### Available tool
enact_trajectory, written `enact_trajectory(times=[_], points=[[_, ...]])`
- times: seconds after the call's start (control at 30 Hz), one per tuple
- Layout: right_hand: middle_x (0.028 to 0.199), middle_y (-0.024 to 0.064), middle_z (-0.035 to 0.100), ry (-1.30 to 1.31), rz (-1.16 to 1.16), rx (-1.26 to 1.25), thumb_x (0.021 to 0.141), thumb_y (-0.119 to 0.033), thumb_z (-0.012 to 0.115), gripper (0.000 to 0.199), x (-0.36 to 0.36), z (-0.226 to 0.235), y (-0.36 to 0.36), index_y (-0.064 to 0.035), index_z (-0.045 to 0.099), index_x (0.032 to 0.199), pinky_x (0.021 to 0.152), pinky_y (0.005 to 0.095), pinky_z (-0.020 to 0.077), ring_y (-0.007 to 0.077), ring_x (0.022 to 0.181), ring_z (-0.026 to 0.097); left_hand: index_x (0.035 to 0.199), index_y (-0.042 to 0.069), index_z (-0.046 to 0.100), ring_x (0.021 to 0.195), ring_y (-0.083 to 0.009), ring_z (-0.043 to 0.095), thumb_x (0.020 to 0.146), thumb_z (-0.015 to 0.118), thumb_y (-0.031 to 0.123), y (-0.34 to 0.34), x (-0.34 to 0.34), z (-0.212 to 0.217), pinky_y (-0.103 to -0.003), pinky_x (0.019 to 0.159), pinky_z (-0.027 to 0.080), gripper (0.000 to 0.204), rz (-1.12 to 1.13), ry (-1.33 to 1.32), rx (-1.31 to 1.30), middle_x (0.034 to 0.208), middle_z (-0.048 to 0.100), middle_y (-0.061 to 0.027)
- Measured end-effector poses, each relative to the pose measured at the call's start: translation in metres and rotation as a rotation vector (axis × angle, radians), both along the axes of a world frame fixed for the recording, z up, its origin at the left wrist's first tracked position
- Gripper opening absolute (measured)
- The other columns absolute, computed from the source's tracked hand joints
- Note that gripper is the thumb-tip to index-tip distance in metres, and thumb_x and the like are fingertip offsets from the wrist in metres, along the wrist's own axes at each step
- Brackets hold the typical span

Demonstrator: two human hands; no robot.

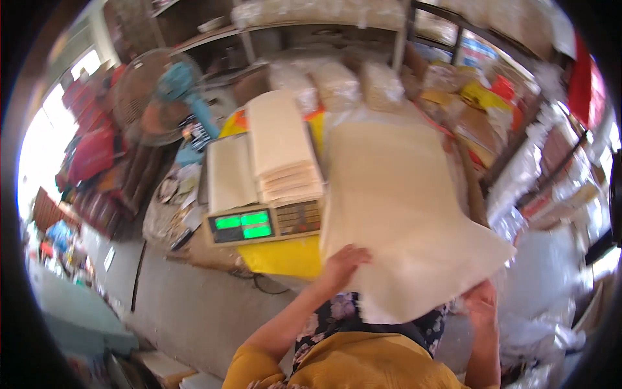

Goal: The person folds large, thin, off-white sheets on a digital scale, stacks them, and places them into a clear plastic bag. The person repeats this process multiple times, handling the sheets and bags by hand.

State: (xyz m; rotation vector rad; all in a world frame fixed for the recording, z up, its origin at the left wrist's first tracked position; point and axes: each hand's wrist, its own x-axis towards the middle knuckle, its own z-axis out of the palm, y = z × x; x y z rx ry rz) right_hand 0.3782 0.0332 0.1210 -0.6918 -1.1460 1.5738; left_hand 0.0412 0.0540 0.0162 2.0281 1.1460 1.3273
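Observation:
A large cream-coloured sheet stack [402, 214] lies in front of me and hangs over the near edge of the yellow table [285, 256]. My left hand [343, 262] rests flat on the sheet's near left corner. At the near right corner, my right hand [481, 303] grips the sheet's edge from below. To the left stands a weighing scale [262, 223] with a green display. On the scale's pan lies a narrower pile of folded cream sheets [280, 146].
Clear bags of pale goods [337, 81] line the back of the table below a shelf. Coloured packets [476, 97] fill the right side. An electric fan [155, 97] stands at the left. Plastic bags [551, 324] lie at the lower right, and cardboard [162, 366] on the concrete floor.

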Motion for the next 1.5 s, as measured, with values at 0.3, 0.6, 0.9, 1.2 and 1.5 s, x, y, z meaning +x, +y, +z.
enact_trajectory(times=[0.3,0.6,0.9,1.2,1.5], points=[[0.097,0.0052,0.064,-0.876,-0.102,0.437,0.081,-0.012,0.062,0.024,0.049,-0.032,0.099,-0.0032,0.061,0.103,0.088,0.0268,0.0401,0.0119,0.098,0.055,0.099,-0.002,0.061,0.078,-0.0120,0.060,0.085,0.055,0.008,-0.016,-0.023,0.030,-0.027,0.070,0.047,0.019,0.299,-0.267,-0.635,0.083,0.067,-0.0088],[0.065,0.0119,0.058,-1.021,-0.497,0.234,0.079,-0.020,0.064,0.022,-0.013,-0.073,0.172,-0.0011,0.053,0.081,0.056,0.0342,0.0433,0.0210,0.063,0.057,0.119,0.004,0.051,0.112,-0.0307,0.049,0.080,0.063,0.016,0.030,0.001,0.046,-0.042,0.091,0.040,0.043,0.690,0.574,0.112,0.116,0.052,-0.0182],[0.099,0.0183,0.062,-1.290,-0.482,0.343,0.082,-0.022,0.058,0.033,-0.019,-0.072,0.166,-0.0105,0.052,0.112,0.073,0.0466,0.0470,0.0387,0.087,0.058,0.131,0.010,0.045,0.131,-0.0354,0.030,0.082,0.060,0.044,0.018,0.024,0.036,-0.055,0.105,0.022,0.062,0.323,0.760,-0.092,0.140,0.034,-0.0170],[0.143,0.0131,0.031,-1.541,-0.215,0.753,0.090,-0.023,0.048,0.045,-0.061,-0.065,0.122,-0.0147,0.039,0.134,0.107,0.0539,0.0181,0.0309,0.136,0.022,0.135,0.009,0.038,0.132,-0.0366,0.029,0.082,0.058,0.039,0.021,0.010,0.026,-0.051,0.107,0.022,0.064,0.279,0.805,-0.060,0.140,0.034,-0.0192],[0.131,0.0137,0.046,-1.345,0.125,0.912,0.082,-0.017,0.055,0.056,-0.115,0.011,0.085,-0.0088,0.036,0.134,0.102,0.0552,0.0269,0.0287,0.123,0.042,0.092,0.008,0.058,0.077,-0.0292,0.063,0.066,0.070,0.010,0.010,0.007,0.076,-0.037,0.068,0.051,0.029,0.240,0.450,0.102,0.087,0.065,-0.0102]])
